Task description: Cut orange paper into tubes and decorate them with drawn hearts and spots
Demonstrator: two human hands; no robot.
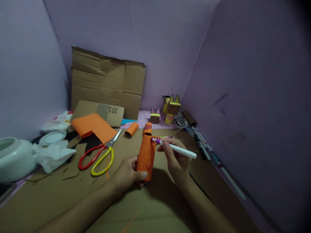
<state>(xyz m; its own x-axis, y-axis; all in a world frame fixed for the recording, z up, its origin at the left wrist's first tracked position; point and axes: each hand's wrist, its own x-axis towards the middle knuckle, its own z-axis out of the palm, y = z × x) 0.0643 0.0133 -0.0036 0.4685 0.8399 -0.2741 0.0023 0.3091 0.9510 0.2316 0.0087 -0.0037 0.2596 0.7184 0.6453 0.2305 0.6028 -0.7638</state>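
My left hand (132, 173) is closed round the lower end of an orange paper tube (146, 158), tilted slightly, with rounded outlines drawn over its side. In my right hand (176, 158) is a white marker (183, 151) with a purple tip end. That tip meets the upper right of the tube, where a small purple patch shows. Just beyond the tube's top stands a smaller orange roll (148, 128) with a heart drawn on it. Part of a colourful patterned piece (166, 138) shows behind my right hand.
Red-and-yellow-handled scissors (103, 155) lie left of the tube, near folded orange paper (93, 126) and a short orange roll (132, 129). A white jar (17, 161) stands far left. Paper animal figures (173, 108) and cardboard (107, 81) are at the back. Several markers (202, 142) lie along the right wall.
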